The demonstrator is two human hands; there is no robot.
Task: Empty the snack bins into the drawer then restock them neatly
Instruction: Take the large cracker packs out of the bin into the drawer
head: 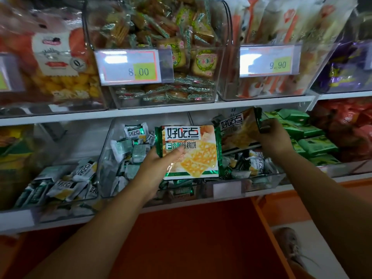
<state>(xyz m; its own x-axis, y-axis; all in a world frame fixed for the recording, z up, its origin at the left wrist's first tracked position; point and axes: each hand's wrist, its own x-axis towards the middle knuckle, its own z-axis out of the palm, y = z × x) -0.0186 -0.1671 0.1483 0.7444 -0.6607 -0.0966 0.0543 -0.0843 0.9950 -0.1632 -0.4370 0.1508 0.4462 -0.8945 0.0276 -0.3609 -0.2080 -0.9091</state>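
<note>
Our left hand [159, 164] grips the big cracker pack [191, 152] at its lower left corner, thumb on the front. The pack extends up and right of the grip, over the clear bin [261, 180]. Our right hand [271, 137] pinches a second pack [239, 129] by its right end.

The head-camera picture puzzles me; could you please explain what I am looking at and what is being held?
There is no machine here: the grips are a person's two bare hands. The single picture comes from a camera worn on that person's head, looking forward and down at shop shelves. The left grip holds a large green-edged biscuit pack by its left edge, thumb on the front. The right grip pinches a second pack of similar design by its right edge, tilted, up and to the right of the first. Both are over a clear bin of small wrapped biscuits. The shelf above carries more clear bins of snacks, with price tags reading 8.00 and 9.90.
</note>
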